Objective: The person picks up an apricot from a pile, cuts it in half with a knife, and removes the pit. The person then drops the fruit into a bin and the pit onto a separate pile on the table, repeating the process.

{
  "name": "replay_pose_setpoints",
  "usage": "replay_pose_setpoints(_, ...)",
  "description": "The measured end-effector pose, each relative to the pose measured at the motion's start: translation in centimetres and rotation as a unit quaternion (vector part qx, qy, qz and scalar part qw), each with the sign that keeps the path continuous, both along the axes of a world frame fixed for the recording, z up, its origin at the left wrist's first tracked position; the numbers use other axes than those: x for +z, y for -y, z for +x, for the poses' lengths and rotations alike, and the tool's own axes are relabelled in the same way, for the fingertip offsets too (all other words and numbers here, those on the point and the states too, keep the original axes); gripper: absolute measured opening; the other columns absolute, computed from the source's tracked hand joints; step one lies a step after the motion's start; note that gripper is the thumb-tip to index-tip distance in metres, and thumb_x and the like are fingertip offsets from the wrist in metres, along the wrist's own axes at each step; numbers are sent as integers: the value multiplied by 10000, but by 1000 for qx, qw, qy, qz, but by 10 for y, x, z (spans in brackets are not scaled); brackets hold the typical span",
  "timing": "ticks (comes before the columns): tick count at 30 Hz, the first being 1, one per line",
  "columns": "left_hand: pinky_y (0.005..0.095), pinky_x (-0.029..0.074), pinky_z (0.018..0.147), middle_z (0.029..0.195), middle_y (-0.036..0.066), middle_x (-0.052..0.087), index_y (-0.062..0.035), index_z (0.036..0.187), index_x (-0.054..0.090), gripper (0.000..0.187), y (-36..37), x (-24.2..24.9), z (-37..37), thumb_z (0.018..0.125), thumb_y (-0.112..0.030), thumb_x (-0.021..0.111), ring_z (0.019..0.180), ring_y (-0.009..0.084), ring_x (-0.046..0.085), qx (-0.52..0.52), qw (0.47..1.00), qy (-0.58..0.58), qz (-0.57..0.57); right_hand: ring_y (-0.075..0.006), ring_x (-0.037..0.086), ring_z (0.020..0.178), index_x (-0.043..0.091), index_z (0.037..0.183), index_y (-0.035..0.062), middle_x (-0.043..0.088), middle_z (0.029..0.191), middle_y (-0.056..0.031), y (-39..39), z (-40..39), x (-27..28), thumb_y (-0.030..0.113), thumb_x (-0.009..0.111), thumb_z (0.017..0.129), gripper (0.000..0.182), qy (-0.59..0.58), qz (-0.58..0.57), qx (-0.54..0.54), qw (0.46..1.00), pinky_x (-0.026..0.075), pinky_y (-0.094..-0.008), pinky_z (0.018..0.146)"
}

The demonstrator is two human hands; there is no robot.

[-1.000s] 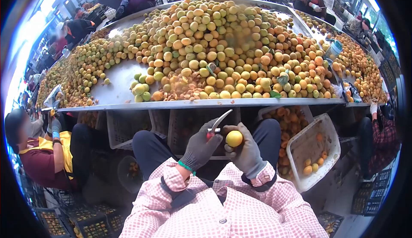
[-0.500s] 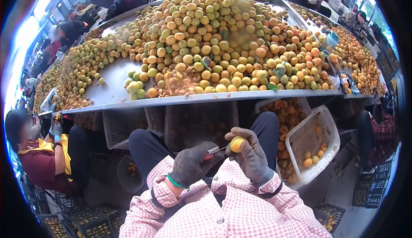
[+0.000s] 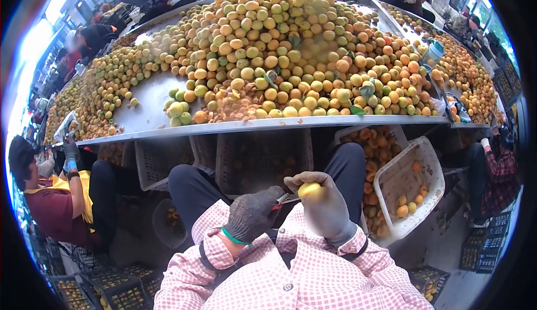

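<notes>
My left hand (image 3: pixel 248 216), in a dark knit glove with a green band at the wrist, is closed around a small red-handled knife (image 3: pixel 284 200). Its metal blade points right and reaches the side of a yellow apricot (image 3: pixel 309 189). That apricot sits between the gloved thumb and fingers of my right hand (image 3: pixel 331 212), which is partly blurred. Both hands are over my lap. Beyond them, a large heap of apricots (image 3: pixel 268 58) covers much of a metal-edged table (image 3: pixel 154 100), with pitted orange pieces (image 3: pixel 238 107) near its front edge.
A tilted white crate (image 3: pixel 386 178) with a few apricots leans at my right, beside a crate of orange halves (image 3: pixel 372 142). More crates (image 3: pixel 265 162) stand under the table, and a bucket (image 3: pixel 168 226) at left. Co-workers sit around, one person (image 3: pixel 59 212) close on the left.
My right hand has turned the apricot and shifted slightly, its fingers now covering more of it. The knife blade now lies against the fruit. The co-worker at left has raised a hand towards the table.
</notes>
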State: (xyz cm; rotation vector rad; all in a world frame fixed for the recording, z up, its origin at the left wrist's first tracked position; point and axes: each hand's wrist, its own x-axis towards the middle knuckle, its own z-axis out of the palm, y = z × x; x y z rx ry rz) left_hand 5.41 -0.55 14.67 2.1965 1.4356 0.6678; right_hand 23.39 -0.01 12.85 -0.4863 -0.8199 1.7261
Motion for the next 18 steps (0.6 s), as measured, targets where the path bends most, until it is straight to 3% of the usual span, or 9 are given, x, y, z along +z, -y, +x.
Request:
replay_pose_setpoints(5, 393, 515, 605, 817, 138, 655, -112, 1002, 642, 273, -9, -10, 4, 730, -112, 664, 727, 328, 647, 2, 999, -10, 37, -243, 505, 1199, 467, 1199, 27, 538, 1235, -134, 1, -6, 2, 143, 641, 869, 391, 29, -2, -37, 999, 331, -393, 1081)
replay_pose_setpoints(8, 404, 513, 608, 815, 139, 652, -110, 992, 639, 273, -18, -12, 10, 720, -109, 660, 721, 332, 644, 7, 1000, -15, 20, -241, 502, 1205, 465, 1202, 24, 535, 1254, -145, -1, -5, 10, 151, 635, 877, 388, 129, 23, -52, 990, 334, -390, 1078)
replay_pose_setpoints(11, 422, 510, 617, 835, 145, 654, -100, 999, 638, 282, -30, -12, 7, 718, -116, 656, 732, 341, 642, -1, 998, -24, 62, -238, 488, 1221, 458, 1226, 26, 537, 1262, -136, -15, -3, 15, 155, 632, 881, 407, 55, -18, -9, 998, 332, -377, 1076)
replay_pose_setpoints(13, 429, 509, 623, 841, 149, 653, -95, 1002, 636, 285, -39, -9, 9, 719, -119, 654, 743, 345, 641, 6, 998, -41, 49, -228, 470, 1241, 448, 1255, 32, 527, 1280, -122, -25, 0, 8, 172, 625, 889, 430, -58, -59, 34, 996, 341, -360, 1063)
replay_pose_setpoints(15, 436, 508, 630, 847, 153, 653, -89, 1005, 635, 288, -43, -15, 11, 720, -123, 653, 754, 349, 640, 12, 998, -56, 37, -208, 453, 1254, 450, 1269, 37, 532, 1278, -100, -32, 1, -4, 191, 617, 900, 434, -58, -64, 30, 996, 341, -323, 1051)
replay_pose_setpoints(17, 439, 497, 562, 784, 144, 649, -124, 960, 605, 157, -47, -32, 9, 810, -164, 581, 693, 344, 638, 16, 998, -29, 51, -115, 506, 1093, 455, 1262, 26, 548, 1171, -75, -35, -4, -12, 134, 567, 935, 362, 106, -35, -32, 993, 394, -228, 972)
replay_pose_setpoints(18, 439, 497, 562, 784, 144, 649, -124, 960, 605, 157, -46, -32, 8, 810, -164, 581, 693, 344, 638, 18, 998, -31, 52, -99, 520, 1028, 468, 1259, 22, 571, 1097, -51, -34, -1, -14, 194, 598, 924, 399, 264, 35, -66, 962, 422, -225, 919)
